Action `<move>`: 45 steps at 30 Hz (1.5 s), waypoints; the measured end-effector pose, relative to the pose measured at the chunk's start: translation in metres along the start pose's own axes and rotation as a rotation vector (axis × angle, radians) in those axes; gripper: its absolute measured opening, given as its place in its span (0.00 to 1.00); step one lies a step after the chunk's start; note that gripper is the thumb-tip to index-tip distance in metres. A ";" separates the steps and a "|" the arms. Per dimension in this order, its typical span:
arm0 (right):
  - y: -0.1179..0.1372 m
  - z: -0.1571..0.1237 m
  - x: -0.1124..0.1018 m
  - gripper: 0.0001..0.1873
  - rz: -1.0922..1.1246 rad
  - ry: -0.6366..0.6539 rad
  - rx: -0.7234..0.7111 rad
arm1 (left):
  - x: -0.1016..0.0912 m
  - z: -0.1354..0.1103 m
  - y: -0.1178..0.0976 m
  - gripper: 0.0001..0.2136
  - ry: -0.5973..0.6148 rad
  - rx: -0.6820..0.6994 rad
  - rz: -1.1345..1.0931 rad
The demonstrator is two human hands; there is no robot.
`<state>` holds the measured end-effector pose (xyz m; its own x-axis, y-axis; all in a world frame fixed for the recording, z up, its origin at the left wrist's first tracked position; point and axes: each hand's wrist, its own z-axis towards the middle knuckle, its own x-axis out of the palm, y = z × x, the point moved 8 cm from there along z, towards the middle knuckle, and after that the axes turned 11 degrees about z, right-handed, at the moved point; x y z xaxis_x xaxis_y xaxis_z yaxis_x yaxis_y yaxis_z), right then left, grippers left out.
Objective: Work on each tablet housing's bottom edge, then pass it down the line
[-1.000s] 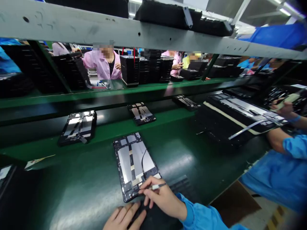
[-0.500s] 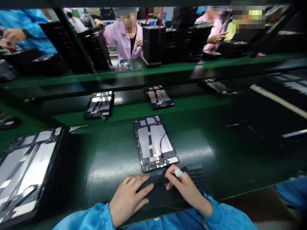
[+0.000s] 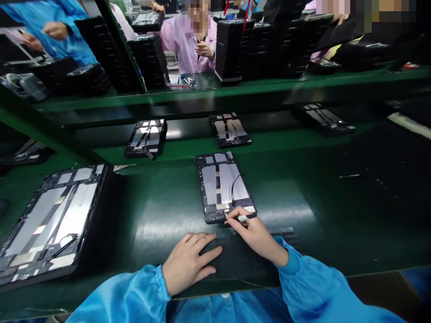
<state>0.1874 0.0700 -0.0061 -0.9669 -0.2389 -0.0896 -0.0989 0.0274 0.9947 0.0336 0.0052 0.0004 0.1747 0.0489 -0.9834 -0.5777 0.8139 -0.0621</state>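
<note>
An opened tablet (image 3: 226, 185) lies flat on the green bench before me, its silver insides, dark ribbon strip and thin curved black cable showing. My right hand (image 3: 259, 237) is closed in a pinch around a slim black pen-like tool with a white wrap (image 3: 244, 218); its exact kind is unclear and its tip is hidden by my fingers. Those fingertips are at the tablet's near edge, by the small connectors. My left hand (image 3: 191, 262) lies palm down with fingers spread on a dark mat (image 3: 247, 269), apart from the tablet and holding nothing.
A stack of opened tablets (image 3: 50, 224) stands at left. Behind the bench lie more opened tablets, one at left (image 3: 146, 137), one central (image 3: 230, 129), one at right (image 3: 326, 117). Across a green rail (image 3: 188, 96), people work beside tall black stacks (image 3: 232, 51).
My right hand has moved forward with the tool from over the mat to the tablet's near edge. My left hand has stayed on the mat. The camera view has shifted slightly.
</note>
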 end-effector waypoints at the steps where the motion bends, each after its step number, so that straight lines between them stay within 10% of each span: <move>1: 0.001 0.003 0.001 0.08 -0.003 0.006 -0.005 | 0.000 0.000 0.000 0.19 0.000 0.001 -0.002; 21: -0.005 0.001 0.003 0.13 -0.085 0.140 0.023 | 0.000 -0.001 0.000 0.17 0.010 -0.010 -0.071; 31: 0.008 0.068 -0.004 0.18 0.198 0.206 0.296 | -0.024 0.016 0.044 0.10 -0.296 -0.173 -0.004; 45: -0.004 0.080 0.011 0.20 0.160 0.262 0.346 | -0.019 0.019 0.050 0.10 -0.305 -0.183 0.026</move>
<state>0.1580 0.1445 -0.0150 -0.8888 -0.4414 0.1238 -0.0688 0.3954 0.9159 0.0169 0.0559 0.0192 0.3723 0.2611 -0.8907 -0.7132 0.6946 -0.0945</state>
